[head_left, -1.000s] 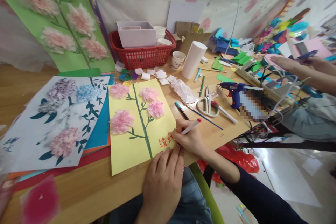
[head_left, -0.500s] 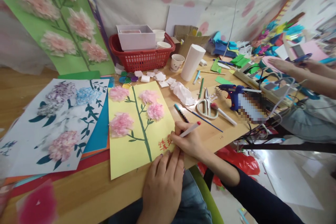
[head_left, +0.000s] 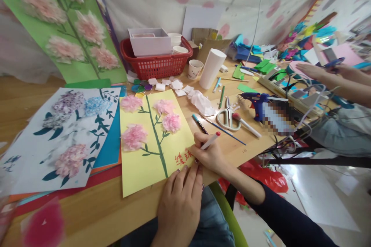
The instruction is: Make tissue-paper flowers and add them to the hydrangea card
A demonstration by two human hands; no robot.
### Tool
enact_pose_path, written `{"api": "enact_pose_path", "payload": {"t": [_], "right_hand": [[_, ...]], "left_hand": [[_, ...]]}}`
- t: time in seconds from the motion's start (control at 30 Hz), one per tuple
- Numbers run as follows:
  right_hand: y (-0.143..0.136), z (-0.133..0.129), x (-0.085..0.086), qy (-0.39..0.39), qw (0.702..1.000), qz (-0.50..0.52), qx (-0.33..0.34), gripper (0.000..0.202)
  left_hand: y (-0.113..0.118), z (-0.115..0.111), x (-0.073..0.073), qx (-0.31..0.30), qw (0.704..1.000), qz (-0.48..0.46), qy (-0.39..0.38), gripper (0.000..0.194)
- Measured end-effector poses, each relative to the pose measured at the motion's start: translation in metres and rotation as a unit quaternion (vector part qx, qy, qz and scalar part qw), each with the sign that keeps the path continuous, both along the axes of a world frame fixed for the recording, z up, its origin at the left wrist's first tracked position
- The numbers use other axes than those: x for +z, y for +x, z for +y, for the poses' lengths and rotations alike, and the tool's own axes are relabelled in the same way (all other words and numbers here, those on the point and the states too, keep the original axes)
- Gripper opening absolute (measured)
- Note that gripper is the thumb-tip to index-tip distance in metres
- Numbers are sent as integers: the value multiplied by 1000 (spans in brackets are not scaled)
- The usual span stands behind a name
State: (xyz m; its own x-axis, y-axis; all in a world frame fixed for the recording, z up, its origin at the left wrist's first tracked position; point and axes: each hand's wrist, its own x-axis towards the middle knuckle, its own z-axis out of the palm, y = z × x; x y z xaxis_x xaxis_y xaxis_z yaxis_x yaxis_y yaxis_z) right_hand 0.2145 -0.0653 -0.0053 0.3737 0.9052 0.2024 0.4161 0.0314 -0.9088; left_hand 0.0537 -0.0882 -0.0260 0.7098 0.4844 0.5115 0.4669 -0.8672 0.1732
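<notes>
The wooden table [head_left: 98, 210] carried all the items noted. On its left part lay the white floral sheet [head_left: 58, 139], with blue, orange and red sheets partly under it. To the right of that, near the front edge, the yellow sheet [head_left: 139, 177] lay flat, bearing a painted green stem [head_left: 158, 139] and four pink ruffled flowers [head_left: 135, 137]. A red basket [head_left: 159, 65] stood behind it, holding a white box and paper cups.

The left hand [head_left: 181, 204] was open and gripped nothing: its fingers were extended, close together, with the fingertips on the lower right edge of the yellow sheet, just beside the right hand [head_left: 207, 154]. The right hand was closed in a writing grip at the sheet's right side, its thumb and fingers pinched around a white pen [head_left: 211, 141]. The pen slanted, its red end up (the writing tip was hidden by the fingers). Red characters [head_left: 183, 158] were visible on the paper just left of that grip.

Beyond the right hand lay a blue glue gun [head_left: 256, 102], scissors [head_left: 228, 117] with pale handles, and another white pen with a red end. A thin blue-handled brush [head_left: 227, 132] lay nearer the hand.
</notes>
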Motion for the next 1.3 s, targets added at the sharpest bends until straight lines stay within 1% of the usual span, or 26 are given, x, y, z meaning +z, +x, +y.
{"api": "enact_pose_path", "payload": {"t": [0.2, 0.43, 0.5, 0.57, 0.63, 0.7, 0.77, 0.8, 0.87, 1.0, 1.07, 1.13, 1.2, 1.3], "right_hand": [[-1, 4, 0, 8, 998, 20, -58, 29], [-2, 3, -2, 2, 998, 31, -58, 30], [0, 1, -1, 3, 995, 64, -83, 30], [2, 0, 2, -3, 986, 123, -117, 31], [3, 0, 6, -8, 975, 178, -134, 32], [5, 1, 9, -7, 971, 208, -120, 32], [7, 2, 11, -17, 971, 221, -87, 31], [9, 2, 11, -26, 972, 222, -71, 31], [14, 3, 10, -35, 976, 206, -65, 31], [19, 2, 6, 4, 977, 190, -94, 34], [18, 0, 6, 8, 975, 205, -89, 36], [16, -2, 6, 6, 976, 198, -85, 39], [14, -3, 6, 6, 985, 156, -76, 41], [14, -4, 3, 17, 997, 51, -59, 36]], "left_hand": [[0, -1, -1, 2, 1000, -3, -6, 32], [0, 0, 0, 4, 1000, 5, -9, 32], [0, 0, 2, 6, 1000, 7, -7, 32], [2, 0, 3, 10, 1000, 7, -9, 32], [6, 0, 4, 17, 1000, 2, -11, 31], [11, -1, 5, 18, 1000, -1, -14, 31], [15, -2, 4, 9, 1000, -2, -18, 31], [17, -3, 4, 3, 1000, -2, -18, 31], [19, -4, 1, -4, 1000, -1, -17, 32], [19, -4, -2, -11, 1000, 12, -5, 33], [19, -4, -3, -14, 1000, 19, 1, 34], [19, -4, -4, -14, 1000, 22, 4, 34], [19, -4, -4, -13, 1000, 23, 7, 35], [18, -4, -4, -15, 1000, 26, 6, 34]]}}
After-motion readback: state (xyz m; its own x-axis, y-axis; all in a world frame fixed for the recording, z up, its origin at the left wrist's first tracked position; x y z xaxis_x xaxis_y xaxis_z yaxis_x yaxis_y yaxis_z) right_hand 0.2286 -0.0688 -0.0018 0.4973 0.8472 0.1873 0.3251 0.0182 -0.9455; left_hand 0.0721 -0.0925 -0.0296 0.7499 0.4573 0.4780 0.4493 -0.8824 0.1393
